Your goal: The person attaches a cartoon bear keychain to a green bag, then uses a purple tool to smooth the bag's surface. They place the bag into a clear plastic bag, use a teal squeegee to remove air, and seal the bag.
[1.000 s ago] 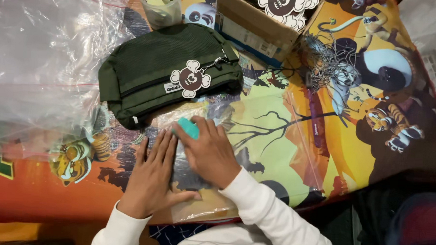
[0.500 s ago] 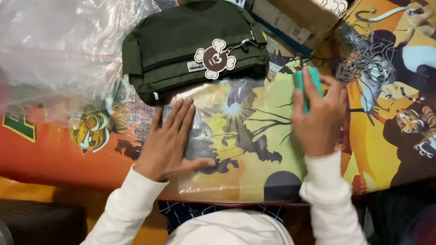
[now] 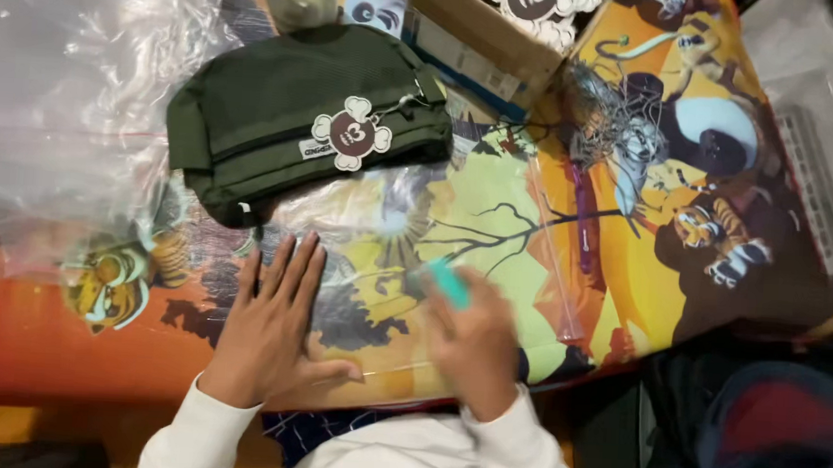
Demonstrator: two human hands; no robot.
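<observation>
My left hand (image 3: 274,326) lies flat, fingers spread, on a clear plastic zip bag (image 3: 455,227) that is spread over the colourful cartoon-print cloth (image 3: 643,265). My right hand (image 3: 473,337), blurred by motion, grips a small teal tool (image 3: 447,281) and presses it on the same clear bag, just right of my left hand. A dark green pouch (image 3: 299,123) with a flower-shaped brown and white tag (image 3: 351,133) sits right behind the hands, at the bag's far edge.
A heap of crinkled clear plastic (image 3: 62,101) fills the left side. A cardboard box (image 3: 489,34) stands at the back, with a tangle of thin cords (image 3: 613,116) to its right. A white basket (image 3: 819,160) sits at the far right.
My right hand swept the teal tool out to the right across the clear bag, then came back left toward my left hand. The left hand stayed flat on the bag.
</observation>
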